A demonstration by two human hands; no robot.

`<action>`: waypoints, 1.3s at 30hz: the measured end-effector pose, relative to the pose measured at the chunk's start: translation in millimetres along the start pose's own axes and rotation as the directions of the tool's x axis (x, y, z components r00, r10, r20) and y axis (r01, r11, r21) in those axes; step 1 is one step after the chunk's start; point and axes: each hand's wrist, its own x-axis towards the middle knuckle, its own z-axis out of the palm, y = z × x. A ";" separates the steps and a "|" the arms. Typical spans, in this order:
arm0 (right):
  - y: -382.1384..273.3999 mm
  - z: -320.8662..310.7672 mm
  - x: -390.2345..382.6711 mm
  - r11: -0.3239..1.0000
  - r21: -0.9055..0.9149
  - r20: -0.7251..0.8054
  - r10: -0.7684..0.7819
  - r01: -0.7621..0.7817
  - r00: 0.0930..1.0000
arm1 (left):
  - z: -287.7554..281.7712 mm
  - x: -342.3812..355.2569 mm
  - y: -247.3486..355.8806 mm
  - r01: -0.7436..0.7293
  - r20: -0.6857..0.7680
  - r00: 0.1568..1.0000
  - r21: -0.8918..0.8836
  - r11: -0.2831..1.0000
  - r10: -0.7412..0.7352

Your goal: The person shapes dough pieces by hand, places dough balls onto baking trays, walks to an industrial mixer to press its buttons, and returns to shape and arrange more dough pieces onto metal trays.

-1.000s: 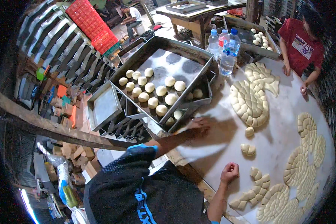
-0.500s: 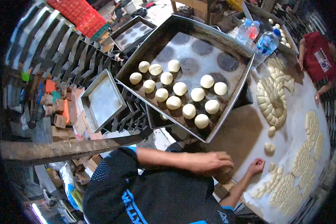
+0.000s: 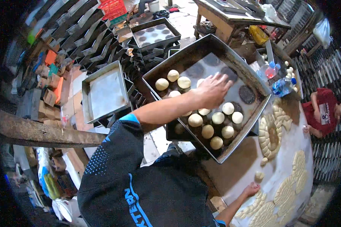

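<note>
My left hand [image 3: 214, 91] reaches over a deep metal tray [image 3: 238, 138], palm down with its fingers stretched and apart. What lies under its palm is hidden. Round pale dough balls [image 3: 218, 118] sit spaced in the tray, some covered by my forearm. At the lower right my right hand [image 3: 251, 189] rests on the work table with its fingers curled in; anything inside them cannot be made out. Just beyond its fingertips lies a small dough piece [image 3: 258, 176], with another piece [image 3: 264, 161] farther off. Beside that hand are cut dough strips [image 3: 254, 206].
A coiled ring of cut dough [image 3: 267, 138] and more dough coils [image 3: 288, 191] cover parts of the table. Plastic bottles [image 3: 282, 87] stand by the tray's far right corner. A person in red [image 3: 324, 111] is across the table. A wooden beam [image 3: 49, 128] crosses at left, near stacked trays [image 3: 106, 92].
My left hand has moved from the table up over the tray. My right hand stays low by the dough, fingers still curled. The whole view has shifted.
</note>
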 end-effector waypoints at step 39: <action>-217.1 -31.8 -195.9 0.599 0.734 0.564 -0.275 -0.320 0.779 | 156.2 -190.5 217.3 0.162 0.097 0.965 -0.950 0.266 -0.243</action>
